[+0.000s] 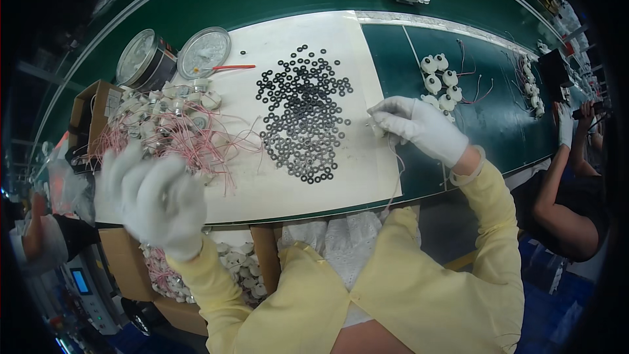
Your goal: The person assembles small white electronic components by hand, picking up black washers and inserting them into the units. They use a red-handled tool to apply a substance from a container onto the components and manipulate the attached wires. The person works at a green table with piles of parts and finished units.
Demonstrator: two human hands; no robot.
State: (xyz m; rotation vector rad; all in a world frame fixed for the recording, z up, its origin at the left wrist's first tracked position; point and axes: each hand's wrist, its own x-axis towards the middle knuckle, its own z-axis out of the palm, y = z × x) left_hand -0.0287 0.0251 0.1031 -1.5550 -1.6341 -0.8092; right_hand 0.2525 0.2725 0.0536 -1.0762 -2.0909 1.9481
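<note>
My left hand [157, 196], in a white glove, is smeared by motion. Its fingers look apart, and nothing shows in them; it hovers beside a heap of small white motors [167, 108] with pink and white wires. Over the right edge of the white sheet, my gloved right hand [422, 130] pinches a small white motor [377, 130], mostly hidden by the fingers. Thin wires hang from it toward the table's near edge. Between my hands, many black rubber rings [304, 101] lie spread on the white sheet [242, 203].
Behind the heap stand an open tin [141, 59], its lid [204, 52] and a red stick [234, 67]. Motors with black rings [440, 82] lie on the green table at right. Cardboard boxes [124, 259] of motors stand below. A co-worker's arm [557, 170] is at far right.
</note>
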